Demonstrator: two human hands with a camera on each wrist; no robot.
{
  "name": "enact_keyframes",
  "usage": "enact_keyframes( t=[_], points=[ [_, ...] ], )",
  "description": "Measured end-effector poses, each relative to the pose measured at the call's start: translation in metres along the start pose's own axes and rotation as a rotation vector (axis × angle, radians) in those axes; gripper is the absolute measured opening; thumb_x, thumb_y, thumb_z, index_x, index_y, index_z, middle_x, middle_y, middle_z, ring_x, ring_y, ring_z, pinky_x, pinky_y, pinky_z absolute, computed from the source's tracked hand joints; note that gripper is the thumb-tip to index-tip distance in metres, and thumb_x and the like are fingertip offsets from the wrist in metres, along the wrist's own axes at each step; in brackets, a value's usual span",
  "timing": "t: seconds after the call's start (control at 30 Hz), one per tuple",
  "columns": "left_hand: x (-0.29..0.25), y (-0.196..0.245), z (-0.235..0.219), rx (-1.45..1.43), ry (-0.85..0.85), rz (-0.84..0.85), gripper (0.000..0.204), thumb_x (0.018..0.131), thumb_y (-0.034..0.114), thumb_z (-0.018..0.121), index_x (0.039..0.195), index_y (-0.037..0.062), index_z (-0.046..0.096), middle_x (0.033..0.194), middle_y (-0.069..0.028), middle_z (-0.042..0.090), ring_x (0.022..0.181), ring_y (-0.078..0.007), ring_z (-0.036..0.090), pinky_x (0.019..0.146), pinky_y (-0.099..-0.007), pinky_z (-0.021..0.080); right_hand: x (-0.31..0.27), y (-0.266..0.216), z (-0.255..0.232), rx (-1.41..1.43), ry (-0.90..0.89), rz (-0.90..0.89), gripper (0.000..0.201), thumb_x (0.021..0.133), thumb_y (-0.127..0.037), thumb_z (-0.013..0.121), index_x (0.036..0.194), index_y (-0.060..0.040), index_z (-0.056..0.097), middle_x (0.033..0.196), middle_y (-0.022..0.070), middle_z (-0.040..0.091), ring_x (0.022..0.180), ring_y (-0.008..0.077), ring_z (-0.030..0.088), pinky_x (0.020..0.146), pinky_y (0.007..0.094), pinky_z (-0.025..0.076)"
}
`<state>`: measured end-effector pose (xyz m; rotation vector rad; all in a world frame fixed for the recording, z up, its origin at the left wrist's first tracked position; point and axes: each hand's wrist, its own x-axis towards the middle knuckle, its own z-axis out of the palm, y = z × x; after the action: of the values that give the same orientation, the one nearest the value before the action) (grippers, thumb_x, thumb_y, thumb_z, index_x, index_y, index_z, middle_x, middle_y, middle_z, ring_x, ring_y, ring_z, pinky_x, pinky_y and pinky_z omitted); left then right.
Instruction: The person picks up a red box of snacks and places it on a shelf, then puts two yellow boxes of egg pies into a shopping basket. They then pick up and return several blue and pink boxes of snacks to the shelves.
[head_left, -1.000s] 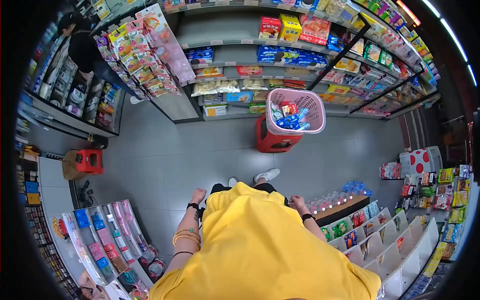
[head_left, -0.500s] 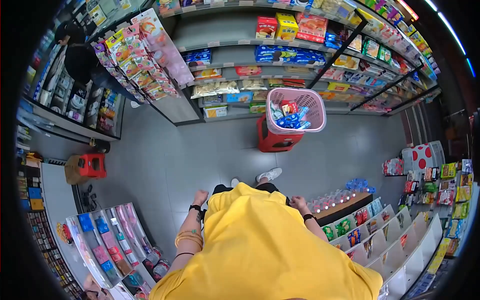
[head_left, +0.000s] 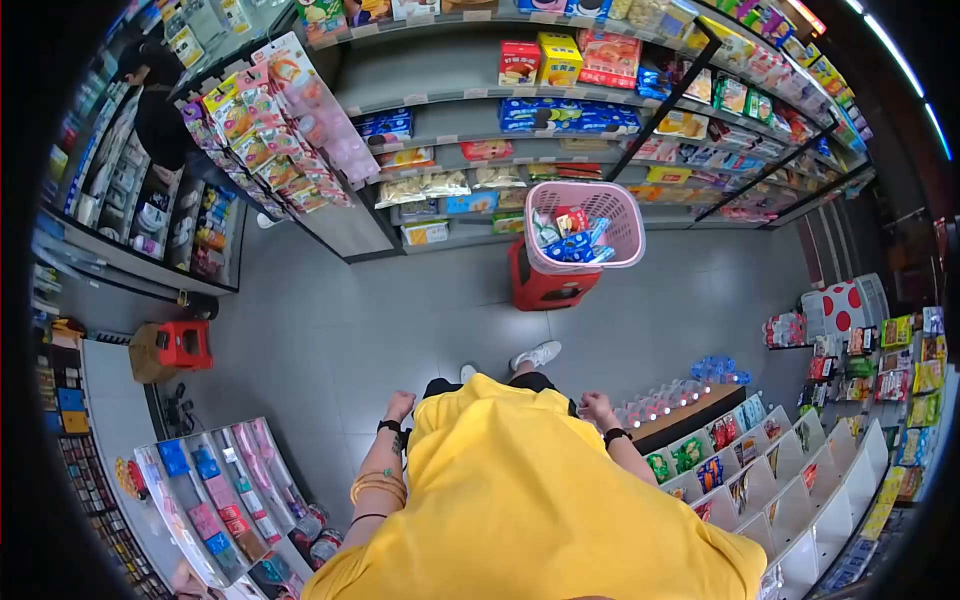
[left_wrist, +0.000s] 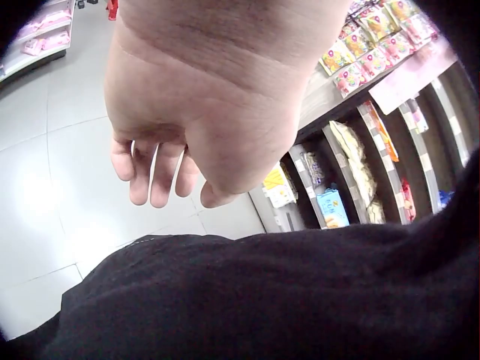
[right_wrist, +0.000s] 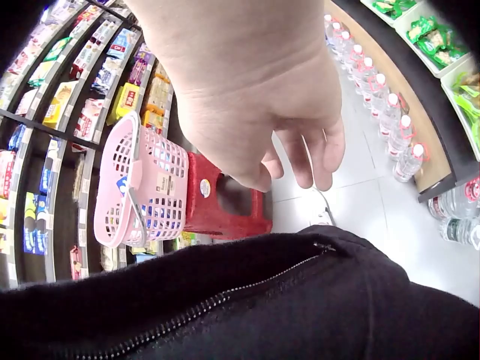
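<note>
Both hands hang at the person's sides beside black shorts, holding nothing. The left hand (head_left: 399, 406) is at the left hip; in the left wrist view its fingers (left_wrist: 159, 180) dangle loosely bent over the floor. At the other hip is the right hand (head_left: 597, 408), whose fingers (right_wrist: 324, 154) also droop, relaxed, in the right wrist view. Ahead of the person, well out of either hand's reach, a pink basket (head_left: 627, 225) sits on a red stool (head_left: 550, 285). Inside the basket lie blue packets (head_left: 570, 248) and a red packet (head_left: 571, 218).
Snack shelves (head_left: 440, 75) run along the far side, with a hanging bag rack (head_left: 262, 130) at their left end. Bottles (head_left: 655, 405) line a ledge at right, near white bins (head_left: 790, 480). A display case (head_left: 215, 500) and a second red stool (head_left: 186, 345) stand left. Another person (head_left: 160, 110) is at back left.
The head view has shifted slightly, so the shelves and basket sit a little further left and lower. Both hands stay hanging at the sides, and the basket remains on its stool.
</note>
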<state>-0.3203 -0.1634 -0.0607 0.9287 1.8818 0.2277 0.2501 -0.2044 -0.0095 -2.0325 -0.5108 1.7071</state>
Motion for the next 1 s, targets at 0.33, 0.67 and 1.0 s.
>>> enact_keyframes(
  t=[0.33,0.67,1.0],
  points=[
    [-0.016,0.015,-0.007,-0.024,-0.009,-0.018,0.029,0.076,0.028,0.061,0.075,-0.001,0.065,0.07,-0.0129,0.066,0.069,-0.0254,0.065,0.066,-0.0361,0.05,-0.007,0.007,0.0,0.055,0.03,0.04,0.03,0.087,-0.022,0.059,0.109,-0.0027,0.052,0.085,0.0097,0.06,0.067,0.0215,0.062,0.058,0.0326,0.052],
    [-0.005,0.01,-0.003,-0.035,0.032,-0.015,0.026,0.074,0.026,0.062,0.075,0.0001,0.065,0.07,-0.0133,0.066,0.069,-0.0251,0.065,0.066,-0.0362,0.049,0.005,0.017,-0.002,0.103,0.014,-0.018,0.027,0.085,-0.019,0.059,0.106,-0.0028,0.054,0.082,0.0083,0.06,0.064,0.0206,0.062,0.055,0.0314,0.051],
    [-0.008,0.012,-0.004,-0.046,-0.008,-0.026,0.026,0.075,0.025,0.059,0.074,0.0005,0.065,0.07,-0.0125,0.066,0.068,-0.0255,0.064,0.066,-0.0362,0.049,0.003,0.012,0.001,0.107,0.049,-0.001,0.025,0.083,-0.014,0.06,0.105,-0.0025,0.055,0.079,0.0074,0.06,0.063,0.0197,0.061,0.055,0.0314,0.051]
  ],
)
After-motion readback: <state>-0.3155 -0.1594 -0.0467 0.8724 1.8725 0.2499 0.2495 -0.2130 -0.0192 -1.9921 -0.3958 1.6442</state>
